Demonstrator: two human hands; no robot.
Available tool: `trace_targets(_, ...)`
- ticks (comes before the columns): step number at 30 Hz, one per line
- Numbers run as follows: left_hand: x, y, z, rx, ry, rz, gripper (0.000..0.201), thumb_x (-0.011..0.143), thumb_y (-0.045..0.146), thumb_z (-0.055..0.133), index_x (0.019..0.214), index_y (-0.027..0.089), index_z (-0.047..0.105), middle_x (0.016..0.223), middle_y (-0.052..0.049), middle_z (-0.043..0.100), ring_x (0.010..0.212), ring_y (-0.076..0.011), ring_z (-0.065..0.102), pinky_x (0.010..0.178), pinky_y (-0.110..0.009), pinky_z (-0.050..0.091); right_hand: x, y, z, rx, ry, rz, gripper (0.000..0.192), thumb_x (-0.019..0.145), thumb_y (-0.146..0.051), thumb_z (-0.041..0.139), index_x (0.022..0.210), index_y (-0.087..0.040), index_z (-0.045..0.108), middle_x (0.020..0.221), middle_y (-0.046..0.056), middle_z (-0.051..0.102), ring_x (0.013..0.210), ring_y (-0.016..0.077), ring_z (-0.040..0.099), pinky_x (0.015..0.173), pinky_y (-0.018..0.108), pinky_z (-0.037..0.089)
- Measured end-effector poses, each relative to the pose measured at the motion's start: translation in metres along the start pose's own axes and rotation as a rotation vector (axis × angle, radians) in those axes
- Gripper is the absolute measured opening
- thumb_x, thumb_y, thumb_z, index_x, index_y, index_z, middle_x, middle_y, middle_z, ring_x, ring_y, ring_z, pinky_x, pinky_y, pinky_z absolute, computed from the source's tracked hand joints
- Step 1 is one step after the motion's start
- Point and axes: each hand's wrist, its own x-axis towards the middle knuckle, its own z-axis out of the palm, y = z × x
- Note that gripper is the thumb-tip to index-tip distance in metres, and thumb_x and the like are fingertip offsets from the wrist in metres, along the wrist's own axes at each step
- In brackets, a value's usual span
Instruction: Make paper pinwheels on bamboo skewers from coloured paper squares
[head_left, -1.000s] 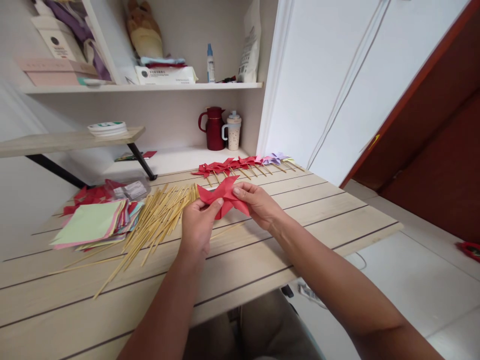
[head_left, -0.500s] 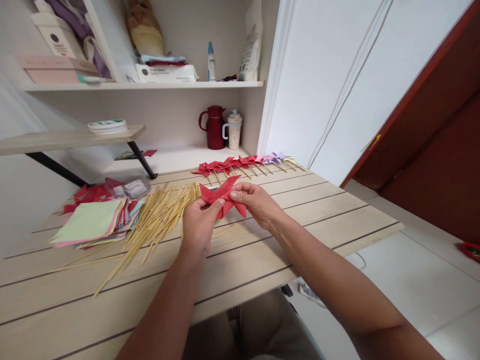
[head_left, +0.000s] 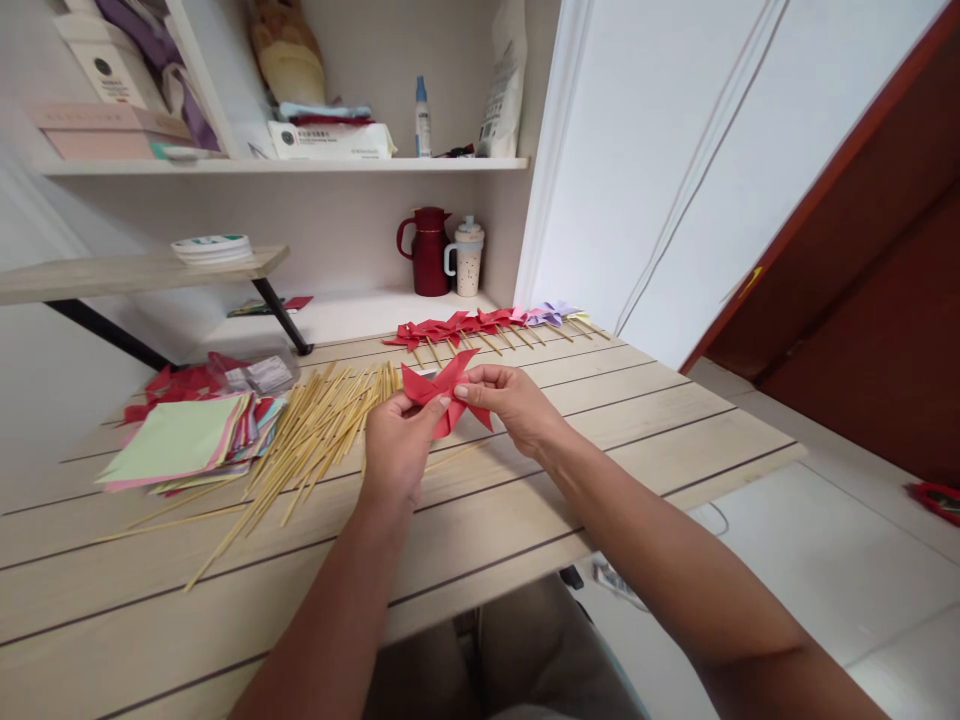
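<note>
Head – red pinwheel [head_left: 444, 396] folded tighter

I'm sitting at home, at a wooden table [head_left: 637, 400] set against a wall nook. A red jug [head_left: 427, 253] and a lidded cup [head_left: 467, 259] stand on the ledge, and a shelf [head_left: 300, 166] above holds boxes, a tissue pack [head_left: 330, 141] and a stuffed toy [head_left: 285, 55].

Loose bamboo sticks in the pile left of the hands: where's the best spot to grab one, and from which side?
Probably by a near tip, coming from the table's front edge. The bamboo sticks lie flat and fan toward the person, so near ends stick out singly, while far ends bunch beside the left hand holding the red paper pinwheel.
</note>
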Motion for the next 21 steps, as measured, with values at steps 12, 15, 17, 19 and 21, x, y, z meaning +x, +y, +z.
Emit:
trace_targets(12, 0.0001, 0.0013, -0.0011, 0.016, 0.002, -0.009, 0.029, 0.061, 0.026, 0.086, 0.087, 0.013, 0.081, 0.090, -0.011, 0.081, 0.082, -0.0219, 0.074, 0.080, -0.035, 0.058, -0.0039, -0.0039, 0.0033, -0.148, 0.037, -0.016, 0.035, 0.065, -0.048, 0.086, 0.074, -0.018, 0.070, 0.061, -0.002, 0.060, 0.052, 0.0091, 0.041, 0.047, 0.025, 0.027)
trace_targets(15, 0.0008, 0.0006, -0.0011, 0.022, 0.001, -0.017, 0.029, 0.061, 0.026, 0.086, 0.087, 0.013, 0.081, 0.090, -0.010, 0.081, 0.082, -0.0215, 0.074, 0.081, -0.035, 0.058, -0.0049, -0.0043, 0.0029, -0.172, 0.007, -0.040, 0.037, 0.068, -0.049, 0.084, 0.071, -0.018, 0.064, 0.056, -0.005, 0.053, 0.049, 0.0085, 0.038, 0.046, 0.024, 0.025)
trace_targets(17, 0.0009, 0.0005, -0.0006, 0.021, -0.006, -0.022, 0.030, 0.061, 0.026, 0.086, 0.087, 0.013, 0.081, 0.090, -0.010, 0.081, 0.081, -0.0209, 0.074, 0.081, -0.035, 0.058, -0.0051, -0.0039, 0.0022, -0.202, -0.004, -0.072, 0.036, 0.071, -0.049, 0.081, 0.069, -0.019, 0.061, 0.054, -0.006, 0.050, 0.049, 0.0086, 0.038, 0.046, 0.024, 0.025)
trace_targets(19, 0.0008, 0.0005, -0.0002, 0.018, -0.015, -0.026, 0.030, 0.061, 0.026, 0.086, 0.087, 0.012, 0.080, 0.090, -0.010, 0.081, 0.080, -0.0202, 0.074, 0.082, -0.034, 0.058, -0.0053, -0.0034, 0.0018, -0.241, -0.007, -0.104, 0.034, 0.073, -0.047, 0.078, 0.069, -0.020, 0.058, 0.053, -0.006, 0.049, 0.049, 0.0086, 0.038, 0.047, 0.025, 0.025)
trace_targets(21, 0.0010, 0.0003, -0.0003, 0.024, -0.021, -0.028, 0.030, 0.062, 0.027, 0.086, 0.088, 0.013, 0.080, 0.090, -0.010, 0.081, 0.080, -0.0198, 0.074, 0.082, -0.034, 0.058, -0.0055, -0.0031, 0.0023, -0.282, -0.002, -0.136, 0.032, 0.075, -0.044, 0.076, 0.068, -0.020, 0.056, 0.054, -0.006, 0.049, 0.050, 0.0085, 0.038, 0.049, 0.025, 0.025)
